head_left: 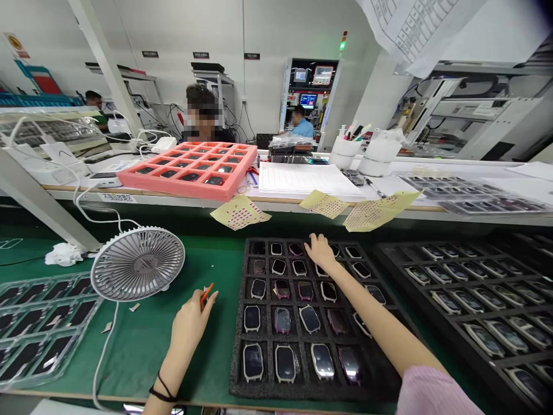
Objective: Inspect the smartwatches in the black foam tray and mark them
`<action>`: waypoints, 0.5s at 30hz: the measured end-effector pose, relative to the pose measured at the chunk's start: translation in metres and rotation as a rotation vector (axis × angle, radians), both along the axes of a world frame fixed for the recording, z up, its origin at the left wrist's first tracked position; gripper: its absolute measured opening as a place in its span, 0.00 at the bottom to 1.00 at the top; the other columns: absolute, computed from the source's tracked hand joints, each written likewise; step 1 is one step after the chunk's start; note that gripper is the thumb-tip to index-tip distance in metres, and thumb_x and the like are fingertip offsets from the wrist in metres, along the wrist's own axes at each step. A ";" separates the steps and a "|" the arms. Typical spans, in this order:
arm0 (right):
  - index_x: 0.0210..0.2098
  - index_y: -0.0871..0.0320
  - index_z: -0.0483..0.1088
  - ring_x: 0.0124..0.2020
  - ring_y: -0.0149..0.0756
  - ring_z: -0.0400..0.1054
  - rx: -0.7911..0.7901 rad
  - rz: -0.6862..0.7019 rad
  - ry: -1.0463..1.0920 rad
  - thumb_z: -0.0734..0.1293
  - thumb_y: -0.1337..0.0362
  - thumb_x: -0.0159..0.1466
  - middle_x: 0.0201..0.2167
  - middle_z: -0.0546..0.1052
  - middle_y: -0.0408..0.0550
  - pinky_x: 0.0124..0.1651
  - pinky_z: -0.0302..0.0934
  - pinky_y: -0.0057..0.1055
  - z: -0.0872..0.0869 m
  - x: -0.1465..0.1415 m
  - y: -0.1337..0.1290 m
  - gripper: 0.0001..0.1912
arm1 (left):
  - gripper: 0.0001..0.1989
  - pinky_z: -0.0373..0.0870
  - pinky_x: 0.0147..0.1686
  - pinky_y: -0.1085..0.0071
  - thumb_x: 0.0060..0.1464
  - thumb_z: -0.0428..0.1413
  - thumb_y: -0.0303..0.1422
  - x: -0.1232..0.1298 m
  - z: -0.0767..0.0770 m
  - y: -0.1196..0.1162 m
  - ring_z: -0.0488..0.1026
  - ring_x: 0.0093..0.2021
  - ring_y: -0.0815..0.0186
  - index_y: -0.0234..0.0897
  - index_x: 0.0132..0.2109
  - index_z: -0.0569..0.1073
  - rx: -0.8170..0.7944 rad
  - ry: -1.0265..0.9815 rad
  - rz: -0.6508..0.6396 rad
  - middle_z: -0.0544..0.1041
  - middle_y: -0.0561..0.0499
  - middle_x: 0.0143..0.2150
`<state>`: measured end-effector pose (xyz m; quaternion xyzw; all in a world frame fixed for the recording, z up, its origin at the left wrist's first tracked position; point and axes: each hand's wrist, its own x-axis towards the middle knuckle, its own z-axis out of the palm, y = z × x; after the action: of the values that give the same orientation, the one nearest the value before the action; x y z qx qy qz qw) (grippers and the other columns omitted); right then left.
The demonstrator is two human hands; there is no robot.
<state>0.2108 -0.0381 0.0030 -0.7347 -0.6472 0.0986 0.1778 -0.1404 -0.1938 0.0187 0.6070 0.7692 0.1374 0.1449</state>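
Note:
My left hand (190, 325) is over the green mat, its fingers closed round a slim orange stick-like tool (207, 293); its exact kind is unclear. To its right lies a black foam tray (236, 351) with rows of smartwatch cases, some with pale frames and some purplish. One pale watch (322, 360) sits in the front row. My right hand (322, 253) reaches across the tray to the back row, fingertips slightly apart at a compartment beside a purplish watch (296, 249). Nothing shows between those fingers, and the hand and forearm cover several compartments.
A grey fan (144, 262) stands left of my left hand, its white cable crossing the mat. Clear trays of dark screens (56, 320) lie far left. Another black tray (438, 331) of watches is at right. The shelf bears a pink foam tray (181, 187) and papers (302, 177).

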 end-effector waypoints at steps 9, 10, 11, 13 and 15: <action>0.37 0.57 0.65 0.28 0.35 0.63 0.025 0.149 0.635 0.65 0.58 0.60 0.29 0.69 0.45 0.31 0.57 0.31 0.013 0.011 -0.010 0.10 | 0.15 0.65 0.34 0.70 0.59 0.44 0.40 0.038 0.020 -0.008 0.74 0.38 0.59 0.39 0.39 0.73 0.153 -0.512 -0.280 0.78 0.48 0.36; 0.37 0.56 0.65 0.25 0.32 0.60 0.040 0.187 0.740 0.65 0.54 0.60 0.26 0.67 0.42 0.28 0.55 0.29 0.016 0.006 -0.015 0.12 | 0.16 0.65 0.34 0.72 0.60 0.44 0.41 0.047 0.023 -0.008 0.73 0.37 0.60 0.39 0.40 0.73 0.136 -0.583 -0.333 0.77 0.49 0.36; 0.37 0.55 0.64 0.22 0.30 0.57 0.050 0.226 0.845 0.63 0.51 0.60 0.24 0.65 0.39 0.25 0.53 0.27 0.019 -0.001 -0.022 0.14 | 0.16 0.64 0.33 0.73 0.60 0.45 0.42 0.057 0.026 -0.008 0.73 0.37 0.61 0.39 0.41 0.74 0.123 -0.647 -0.375 0.77 0.49 0.36; 0.37 0.54 0.63 0.17 0.26 0.51 0.049 0.305 1.035 0.60 0.46 0.61 0.21 0.60 0.35 0.20 0.48 0.25 0.027 -0.022 -0.040 0.17 | 0.18 0.61 0.30 0.75 0.61 0.45 0.43 0.073 0.031 -0.007 0.70 0.33 0.65 0.39 0.43 0.75 0.096 -0.760 -0.446 0.75 0.51 0.33; 0.35 0.54 0.62 0.14 0.25 0.49 -0.002 0.393 1.167 0.61 0.47 0.61 0.19 0.58 0.33 0.18 0.49 0.25 0.036 -0.047 -0.061 0.16 | 0.20 0.57 0.25 0.76 0.62 0.44 0.44 0.087 0.033 -0.005 0.63 0.26 0.68 0.37 0.42 0.75 0.066 -0.866 -0.487 0.69 0.54 0.26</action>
<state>0.1633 -0.0987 0.0389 -0.4265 -0.5663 0.5161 0.4807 -0.0539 -0.1988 0.0517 0.6605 0.4695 0.3633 0.4598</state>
